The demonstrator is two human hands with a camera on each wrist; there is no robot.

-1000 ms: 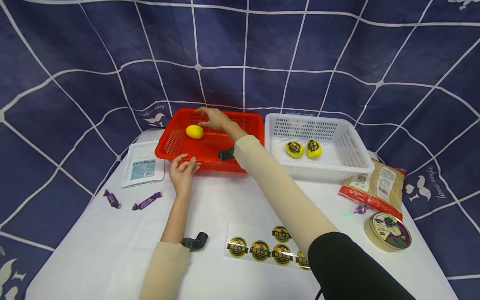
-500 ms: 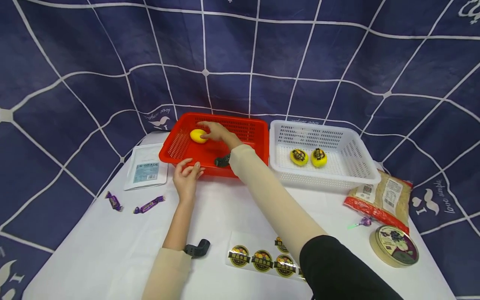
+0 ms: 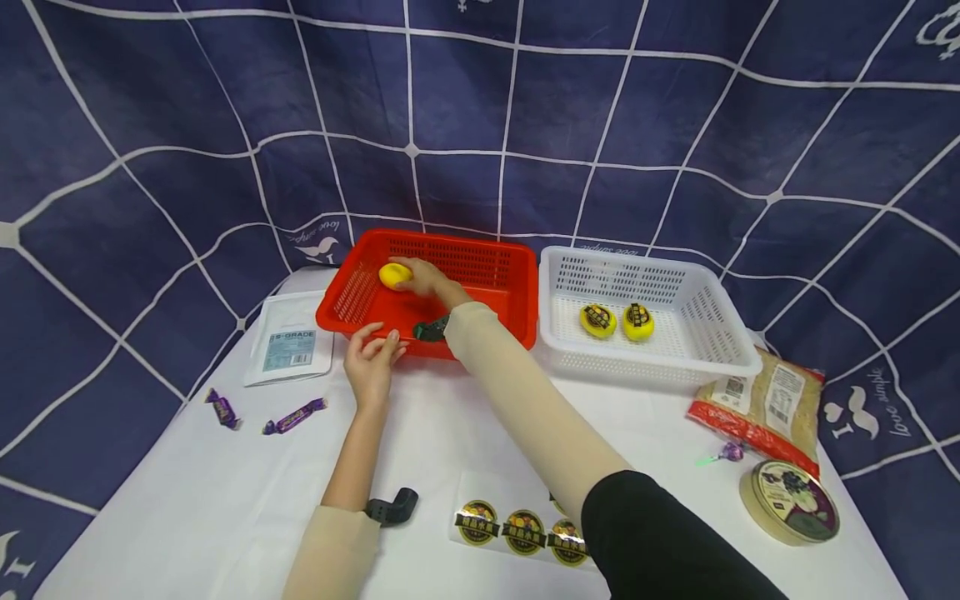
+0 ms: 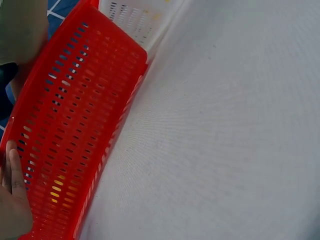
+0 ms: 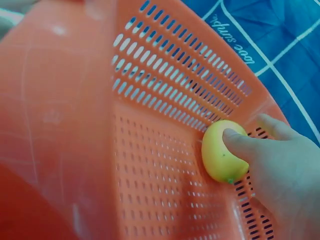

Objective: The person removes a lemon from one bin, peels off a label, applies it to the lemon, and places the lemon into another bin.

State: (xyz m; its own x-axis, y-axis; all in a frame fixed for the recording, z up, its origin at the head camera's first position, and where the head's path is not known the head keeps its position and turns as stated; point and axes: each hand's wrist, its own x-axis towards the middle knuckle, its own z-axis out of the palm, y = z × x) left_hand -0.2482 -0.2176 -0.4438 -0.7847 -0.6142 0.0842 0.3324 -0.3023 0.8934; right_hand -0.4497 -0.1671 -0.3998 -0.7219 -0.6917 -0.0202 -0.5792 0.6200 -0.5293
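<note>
A yellow lemon [image 3: 394, 276] lies inside the red plastic basket [image 3: 517, 275], toward its left end. My right hand [image 3: 424, 278] reaches over the basket's front rim and grips the lemon. In the right wrist view, my thumb presses on the near face of the lemon [image 5: 220, 155]; the other fingers are partly hidden behind it. At the basket's front left, my left hand [image 3: 369, 367] touches the outer wall. The left wrist view shows its fingers [image 4: 16, 172] lying fairly straight along the perforated side of the red basket [image 4: 85, 115].
Right of the red basket stands a white basket [image 3: 705, 358] with two labelled lemons [image 3: 597, 320]. A sticker sheet [image 3: 523, 533] lies in front. Wrapped candies [image 3: 294, 416] and a white pouch [image 3: 288, 346] are left; a grain bag [image 3: 765, 400], lollipop [image 3: 731, 452] and round tin [image 3: 791, 502] right.
My right hand has come down into the red basket and taken hold of the lemon. The left hand stays at the front wall. The head view has shifted slightly.
</note>
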